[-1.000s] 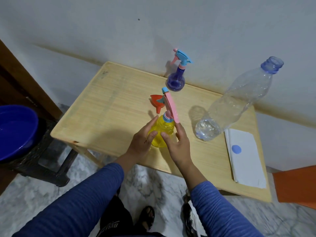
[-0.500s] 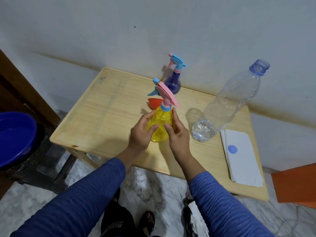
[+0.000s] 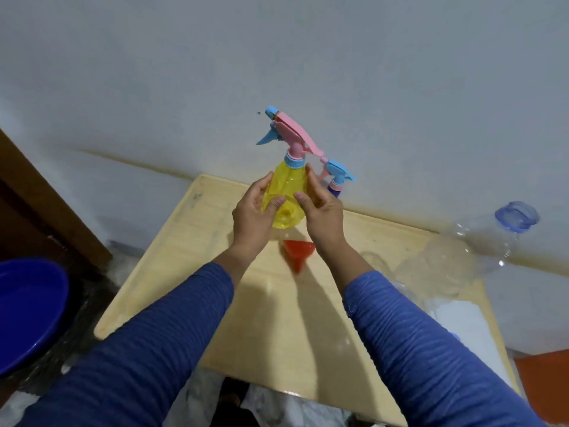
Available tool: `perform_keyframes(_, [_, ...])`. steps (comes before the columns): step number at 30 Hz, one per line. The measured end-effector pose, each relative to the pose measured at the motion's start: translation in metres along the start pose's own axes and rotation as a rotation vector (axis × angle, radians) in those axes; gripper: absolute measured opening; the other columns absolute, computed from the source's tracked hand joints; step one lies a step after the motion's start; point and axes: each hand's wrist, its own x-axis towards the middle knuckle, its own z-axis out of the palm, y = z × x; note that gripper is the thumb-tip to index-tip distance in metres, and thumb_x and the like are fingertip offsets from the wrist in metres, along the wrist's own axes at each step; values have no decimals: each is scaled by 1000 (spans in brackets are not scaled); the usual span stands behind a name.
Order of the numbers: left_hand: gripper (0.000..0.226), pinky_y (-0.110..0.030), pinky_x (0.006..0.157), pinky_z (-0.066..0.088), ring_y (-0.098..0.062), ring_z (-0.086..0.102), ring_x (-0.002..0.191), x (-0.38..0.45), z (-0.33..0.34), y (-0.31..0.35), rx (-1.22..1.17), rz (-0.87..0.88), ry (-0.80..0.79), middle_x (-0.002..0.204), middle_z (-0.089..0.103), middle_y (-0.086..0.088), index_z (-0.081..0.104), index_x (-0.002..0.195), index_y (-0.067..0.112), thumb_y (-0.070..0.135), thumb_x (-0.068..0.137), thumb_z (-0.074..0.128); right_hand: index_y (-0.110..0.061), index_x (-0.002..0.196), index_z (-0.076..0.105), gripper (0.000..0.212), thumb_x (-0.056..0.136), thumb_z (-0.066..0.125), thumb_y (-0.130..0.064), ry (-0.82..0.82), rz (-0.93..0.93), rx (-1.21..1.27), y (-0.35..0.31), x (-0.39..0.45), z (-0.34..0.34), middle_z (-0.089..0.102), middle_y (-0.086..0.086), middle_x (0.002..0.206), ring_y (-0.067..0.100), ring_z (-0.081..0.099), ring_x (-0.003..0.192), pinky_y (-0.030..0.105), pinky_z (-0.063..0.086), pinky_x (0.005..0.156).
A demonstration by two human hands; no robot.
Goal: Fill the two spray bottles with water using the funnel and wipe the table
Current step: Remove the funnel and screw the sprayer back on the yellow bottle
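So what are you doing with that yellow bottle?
Both hands, left and right, hold the yellow spray bottle up off the table. Its pink spray top is on. The red funnel lies on the table below, unused. The purple spray bottle stands behind, and the big clear water bottle waits at the right. Nothing is being poured.

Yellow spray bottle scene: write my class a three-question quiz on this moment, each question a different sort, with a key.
1. True or false: the yellow spray bottle stands on the table.
2. Which hands hold it? A) left hand only B) right hand only C) both
3. Fill in: the funnel on the table is coloured ____.

Key: 1 false, it is held up above the table; 2 C; 3 red.
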Motion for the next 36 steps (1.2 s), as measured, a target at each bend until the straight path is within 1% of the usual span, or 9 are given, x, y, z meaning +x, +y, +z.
perform_keyframes(3, [48,-39,103,44,-8,56,117,37,-2,-17,0,-11,-4,126,60,3,55,126,23,13,82,70,-1,138,39,53,89,55,6,4,27,5,16,35,13,48,10,139,13,47,125,10,43,97])
perform_keyframes(8, [48,-41,101,45,-11,57,115,85,-6,-59,93,-68,-2,123,62,3,56,123,27,23,78,71,-7,138,42,54,87,57,4,15,151,-23,57,80,26,50,11,139,19,47,130,31,40,107])
perform_keyframes(12, [47,-32,96,47,-8,59,110,111,-1,-75,184,-127,-11,119,63,9,57,123,28,27,78,69,-9,137,44,54,87,58,5,41,214,-45,82,104,29,51,9,138,18,48,129,41,38,109])
perform_keyframes(20, [45,-26,91,46,-7,57,108,118,2,-97,230,-123,24,121,62,9,55,125,30,24,83,68,-24,133,44,57,86,59,4,29,228,-84,106,116,28,52,1,135,13,50,126,37,40,108])
perform_keyframes(25, [45,-26,93,46,-4,56,112,111,2,-102,227,-91,34,123,58,16,49,117,49,41,77,67,-22,132,40,56,86,58,5,22,197,-119,111,110,27,51,-3,131,5,51,121,25,43,104])
perform_keyframes(28, [45,-15,90,43,-3,55,110,111,1,-102,254,-86,6,122,56,17,52,122,34,29,81,69,-21,134,43,54,87,59,2,20,179,-156,110,108,27,52,2,134,11,51,124,31,42,106])
perform_keyframes(32, [46,4,72,32,-3,54,99,111,-1,-94,339,-111,-33,118,59,14,51,126,28,32,82,67,-22,140,41,56,89,59,-7,-23,162,-373,103,104,26,56,-3,132,10,54,120,35,43,106])
perform_keyframes(34, [51,3,72,30,0,50,100,110,-2,-87,378,-128,-68,118,57,14,49,128,29,38,80,64,-23,145,31,61,91,58,-14,-90,178,-563,94,100,21,51,1,139,16,51,124,25,37,106])
perform_keyframes(36, [57,-8,83,32,-5,47,110,108,-4,-80,454,-136,-107,129,53,7,42,135,24,33,83,65,-20,147,25,65,91,58,-18,-175,215,-738,84,95,15,43,5,146,20,43,131,20,31,103])
